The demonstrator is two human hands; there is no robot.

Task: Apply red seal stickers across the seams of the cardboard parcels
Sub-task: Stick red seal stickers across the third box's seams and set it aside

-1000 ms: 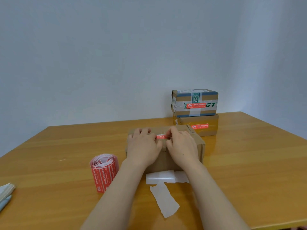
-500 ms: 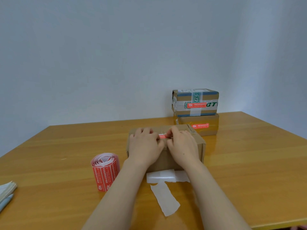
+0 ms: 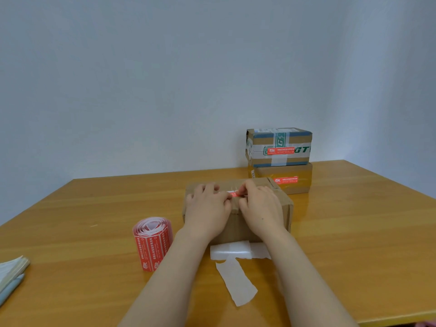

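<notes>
A plain brown cardboard parcel (image 3: 286, 208) stands on the table in front of me. Across its top seam lies a red seal sticker (image 3: 233, 194), mostly hidden between my hands. My left hand (image 3: 207, 208) rests on the parcel's top left, fingers spread, with the thumb on the sticker's left end. The fingertips of my right hand (image 3: 262, 206) pinch the sticker's right end at the top of the parcel. A roll of red seal stickers (image 3: 152, 244) stands upright to the left of the parcel.
Two parcels are stacked at the back right, a taped one (image 3: 279, 147) on a brown one (image 3: 286, 179), each bearing a red sticker. White backing strips (image 3: 236, 283) lie just before the parcel. A notebook and pen (image 3: 11, 270) sit at the wooden table's (image 3: 354, 232) left edge.
Both hands stay on the parcel's top; the visible part of the sticker between them has got shorter as the fingers closed in on it.
</notes>
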